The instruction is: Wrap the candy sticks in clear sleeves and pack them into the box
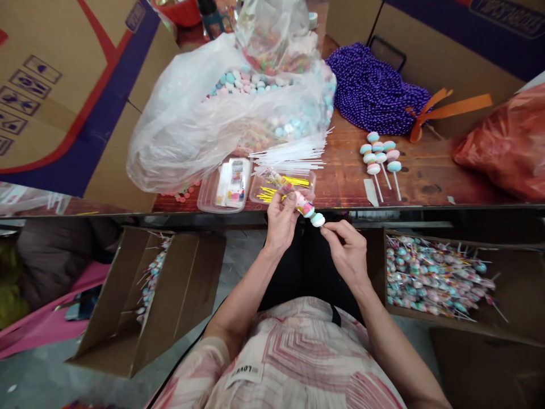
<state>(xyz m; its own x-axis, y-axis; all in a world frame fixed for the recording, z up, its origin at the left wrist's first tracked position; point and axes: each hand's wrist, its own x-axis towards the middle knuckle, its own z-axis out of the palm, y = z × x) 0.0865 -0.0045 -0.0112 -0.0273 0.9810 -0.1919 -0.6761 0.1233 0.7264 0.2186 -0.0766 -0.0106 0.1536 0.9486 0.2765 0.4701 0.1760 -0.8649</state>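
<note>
Between my hands, in front of the table edge, is a lollipop [317, 219] with a stack of pastel candies, tilted down to the right. My left hand [283, 222] is closed on a clear printed wrapper [279, 179] around the candy's upper end. With pinched fingertips, my right hand [348, 250] grips the lower end, where the stick is mostly hidden. Just beyond my left hand, a shallow plastic tub [314, 187] holds yellow twist ties [267, 195]. Beside it, another clear tub [208, 196] contains a stack of printed wrappers [233, 180].
White sticks [289, 154] lie behind the tubs, below a large clear bag [170, 125] of pastel candies. Three unwrapped lollipops [380, 153] rest at right, near purple bead strings [370, 91]. Cardboard boxes of wrapped lollipops stand at left [179, 284] and right [515, 284].
</note>
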